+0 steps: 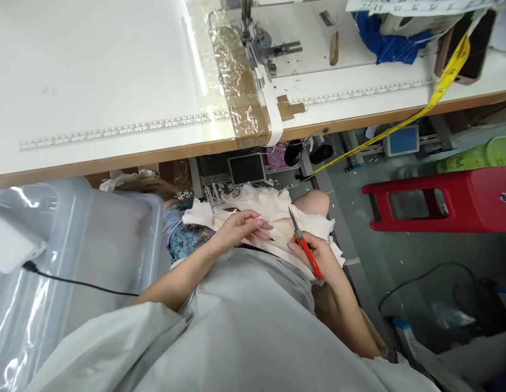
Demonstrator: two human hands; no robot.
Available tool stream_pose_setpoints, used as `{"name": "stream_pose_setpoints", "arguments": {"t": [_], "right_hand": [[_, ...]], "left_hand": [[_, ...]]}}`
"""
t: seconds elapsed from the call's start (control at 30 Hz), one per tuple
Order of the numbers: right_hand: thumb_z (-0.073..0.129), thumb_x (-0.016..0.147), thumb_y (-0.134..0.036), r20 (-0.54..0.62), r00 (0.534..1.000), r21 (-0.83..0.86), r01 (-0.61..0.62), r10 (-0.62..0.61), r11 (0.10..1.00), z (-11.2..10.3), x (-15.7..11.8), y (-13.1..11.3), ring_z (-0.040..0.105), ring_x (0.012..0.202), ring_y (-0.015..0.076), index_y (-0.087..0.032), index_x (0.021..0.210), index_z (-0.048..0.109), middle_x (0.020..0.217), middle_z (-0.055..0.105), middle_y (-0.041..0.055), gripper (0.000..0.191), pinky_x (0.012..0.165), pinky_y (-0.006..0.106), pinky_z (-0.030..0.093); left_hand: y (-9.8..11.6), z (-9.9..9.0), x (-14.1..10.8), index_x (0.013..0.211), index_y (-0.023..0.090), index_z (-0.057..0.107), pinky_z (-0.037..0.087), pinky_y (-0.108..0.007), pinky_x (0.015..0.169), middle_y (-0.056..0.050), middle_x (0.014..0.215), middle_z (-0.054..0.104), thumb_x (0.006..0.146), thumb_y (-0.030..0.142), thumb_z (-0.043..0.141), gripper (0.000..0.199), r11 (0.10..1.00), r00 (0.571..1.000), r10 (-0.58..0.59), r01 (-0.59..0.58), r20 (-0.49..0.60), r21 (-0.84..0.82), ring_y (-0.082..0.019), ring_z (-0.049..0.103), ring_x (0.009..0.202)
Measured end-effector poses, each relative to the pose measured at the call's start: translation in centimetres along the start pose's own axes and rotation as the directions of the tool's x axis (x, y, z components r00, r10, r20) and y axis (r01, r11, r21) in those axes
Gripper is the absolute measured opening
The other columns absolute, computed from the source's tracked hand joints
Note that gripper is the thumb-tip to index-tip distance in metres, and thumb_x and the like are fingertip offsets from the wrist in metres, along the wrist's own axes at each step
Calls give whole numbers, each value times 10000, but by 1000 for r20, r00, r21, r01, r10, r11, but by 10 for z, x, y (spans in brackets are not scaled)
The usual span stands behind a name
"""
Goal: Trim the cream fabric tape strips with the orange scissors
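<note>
Scissors with orange-red handles [310, 258] sit in my right hand [324, 253], the slim metal blades pointing up and away from me. Their blades are close together. To their left, my left hand [245, 224] hovers over my lap, fingers stretched out and slightly curved, with no object visible in it. Cream-white fabric pieces [253, 202] lie heaped across my lap beneath both hands. Part of the fabric is hidden behind the hands.
A sewing machine [253, 49] stands on the white table [93, 65] ahead. From the table edge hangs a yellow tape measure [400, 126]. A translucent plastic bin [114, 239] is at my left, a red stool [477, 201] at my right. Fabric scraps litter the floor.
</note>
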State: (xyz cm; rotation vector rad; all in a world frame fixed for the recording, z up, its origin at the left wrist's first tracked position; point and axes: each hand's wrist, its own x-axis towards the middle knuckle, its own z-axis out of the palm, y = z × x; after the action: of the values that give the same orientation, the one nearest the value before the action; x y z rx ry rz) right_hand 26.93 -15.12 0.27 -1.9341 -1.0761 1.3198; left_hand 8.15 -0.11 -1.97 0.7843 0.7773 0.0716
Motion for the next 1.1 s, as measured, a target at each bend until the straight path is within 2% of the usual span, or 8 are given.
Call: {"name": "stream_pose_setpoints", "arguments": {"t": [0.07, 0.13, 0.2, 0.23, 0.37, 0.47, 0.73, 1.1], "right_hand": [[656, 802, -569, 13, 1000, -3, 4, -4, 1000, -2, 1, -2, 453, 634, 148, -189, 738, 556, 658, 514, -10, 398, 586, 266, 382], [630, 823, -573, 50, 999, -10, 0, 1, 1000, -4, 3, -9, 440, 639, 143, -187, 748, 544, 675, 496, -11, 402, 584, 265, 369], [584, 858, -570, 120, 993, -15, 3, -1, 1000, -7, 7, -18, 415, 638, 136, -190, 755, 521, 684, 470, -16, 398, 578, 263, 353], [561, 874, -568, 160, 987, -21, 10, -7, 1000, -8, 10, -22, 406, 639, 135, -193, 755, 509, 688, 460, -16, 397, 578, 264, 348], [522, 894, -578, 277, 959, -71, 87, -64, 994, -11, 23, -36, 421, 661, 146, -201, 754, 492, 712, 468, -5, 403, 597, 277, 363], [493, 907, -583, 334, 931, -91, 189, -149, 978, -11, 33, -42, 432, 675, 154, -201, 744, 491, 732, 468, 6, 415, 613, 286, 374], [390, 929, -626, 511, 835, -114, 300, -203, 947, -11, 49, -56, 392, 659, 141, -210, 701, 409, 711, 427, -9, 475, 606, 277, 340], [439, 915, -619, 480, 863, -218, 291, -157, 932, -6, 51, -57, 341, 595, 121, -211, 642, 353, 634, 361, -36, 499, 556, 267, 274]], "left_hand": [[1, 3, -8, 799, 167, 576, 414, -238, 544, -59, 813, 654, 850, 446, 623, 287, 912, 974, 207, -159, -91, 379, -135, 581, 628], [9, 3, -18, 761, 167, 622, 401, -255, 588, -61, 868, 607, 865, 426, 607, 279, 677, 880, 459, -258, -122, 689, -118, 522, 639], [20, 3, -28, 753, 165, 633, 403, -264, 620, -81, 1026, 585, 883, 393, 586, 267, 506, 798, 595, -279, -96, 816, -100, 505, 651], [26, 2, -32, 751, 161, 624, 402, -261, 611, -85, 1053, 586, 893, 388, 569, 274, 493, 792, 605, -288, -86, 821, -92, 502, 635], [45, 0, -42, 827, 168, 577, 355, -221, 461, -5, 606, 591, 904, 473, 537, 317, 816, 947, 314, -233, -66, 529, -102, 494, 462], [50, -3, -41, 914, 161, 567, 411, -217, 449, -16, 532, 638, 831, 549, 622, 401, 966, 996, 84, -80, -4, 247, -151, 589, 466], [46, -12, -35, 807, 143, 598, 471, -201, 472, -59, 611, 696, 700, 580, 752, 476, 997, 999, 6, -2, -42, 74, -173, 675, 547], [34, -20, -33, 785, 147, 596, 332, -168, 390, -19, 504, 631, 762, 573, 699, 439, 987, 992, 87, -72, -95, 144, -126, 592, 440]]}}
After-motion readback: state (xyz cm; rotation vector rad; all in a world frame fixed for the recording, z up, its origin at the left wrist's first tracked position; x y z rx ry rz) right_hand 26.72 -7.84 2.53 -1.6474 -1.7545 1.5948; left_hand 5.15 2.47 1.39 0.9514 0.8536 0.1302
